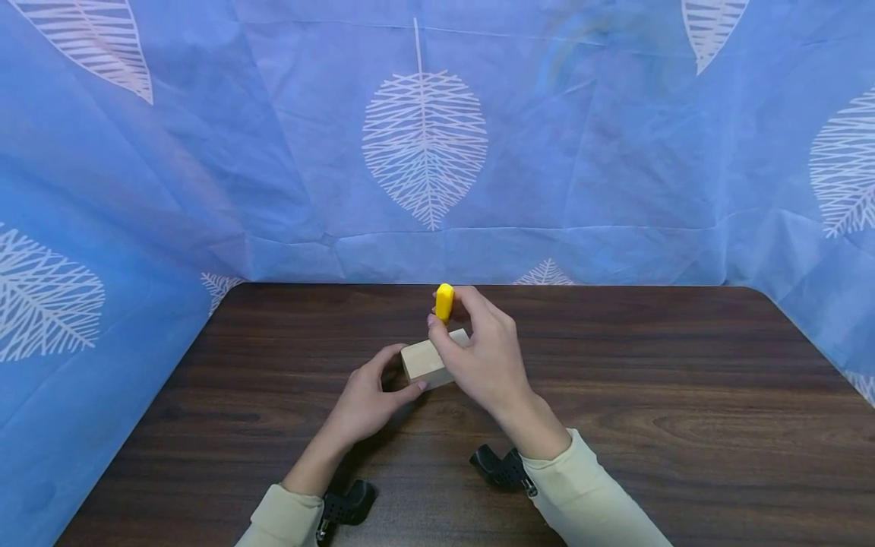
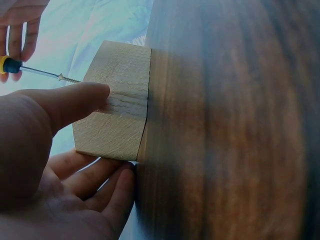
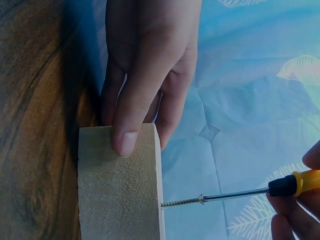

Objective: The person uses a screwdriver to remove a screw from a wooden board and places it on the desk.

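A pale wooden block (image 1: 424, 361) sits on the dark table, gripped at its left end by my left hand (image 1: 365, 403), thumb on the near side. Above it, my right hand (image 1: 488, 357) pinches the yellow handle of a screwdriver (image 1: 444, 301) between thumb and fingers. The right wrist view shows the screwdriver's metal shaft (image 3: 235, 195) in line with a screw (image 3: 182, 203), its tip at the screw head. The screw's threaded end meets the block's top face, and much of the thread shows. My left thumb partly hides the screw in the left wrist view.
The brown wood-grain table (image 1: 649, 380) stretches to both sides of the hands. Blue cloth (image 1: 294, 137) with white leaf prints hangs behind and at the sides. Black wrist devices (image 1: 349, 503) sit below both hands.
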Available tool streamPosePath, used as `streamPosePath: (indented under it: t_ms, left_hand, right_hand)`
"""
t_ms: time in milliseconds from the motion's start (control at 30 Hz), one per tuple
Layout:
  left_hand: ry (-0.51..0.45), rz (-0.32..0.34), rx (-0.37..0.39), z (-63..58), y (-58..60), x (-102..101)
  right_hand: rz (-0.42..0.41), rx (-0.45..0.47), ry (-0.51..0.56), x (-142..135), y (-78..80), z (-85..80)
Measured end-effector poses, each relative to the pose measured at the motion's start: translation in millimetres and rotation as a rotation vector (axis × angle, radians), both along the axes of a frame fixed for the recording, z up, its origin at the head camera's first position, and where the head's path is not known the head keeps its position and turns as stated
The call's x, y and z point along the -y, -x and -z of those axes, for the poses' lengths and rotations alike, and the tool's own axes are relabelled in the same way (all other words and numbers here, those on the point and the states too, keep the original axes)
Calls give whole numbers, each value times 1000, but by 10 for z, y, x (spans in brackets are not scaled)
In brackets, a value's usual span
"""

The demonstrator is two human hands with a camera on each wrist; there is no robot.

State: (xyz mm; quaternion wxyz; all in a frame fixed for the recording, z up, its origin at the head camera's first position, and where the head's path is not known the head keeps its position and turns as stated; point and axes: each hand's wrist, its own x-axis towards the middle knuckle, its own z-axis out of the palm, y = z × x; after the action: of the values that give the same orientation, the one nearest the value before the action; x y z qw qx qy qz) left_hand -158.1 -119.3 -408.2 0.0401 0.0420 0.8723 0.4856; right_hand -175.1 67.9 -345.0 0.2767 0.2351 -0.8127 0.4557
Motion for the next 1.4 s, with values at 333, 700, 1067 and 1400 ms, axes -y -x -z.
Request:
streamPosePath:
  t_ms: [333,700,1067,1400]
  left_hand:
    - [15,4,-5,19,11,-5]
    - [16,3,-4,26,14,-5]
    - [16,0,-2,28,13,0]
    - [16,-5,-9,27,11,2]
  right_hand:
    - [-15,-41,-10,-8,19,31]
    - [7,-69,-19,-21,37,33]
    - [33,49,29,-29,-1,-21]
    - [15,10,42,-12,-5,-20]
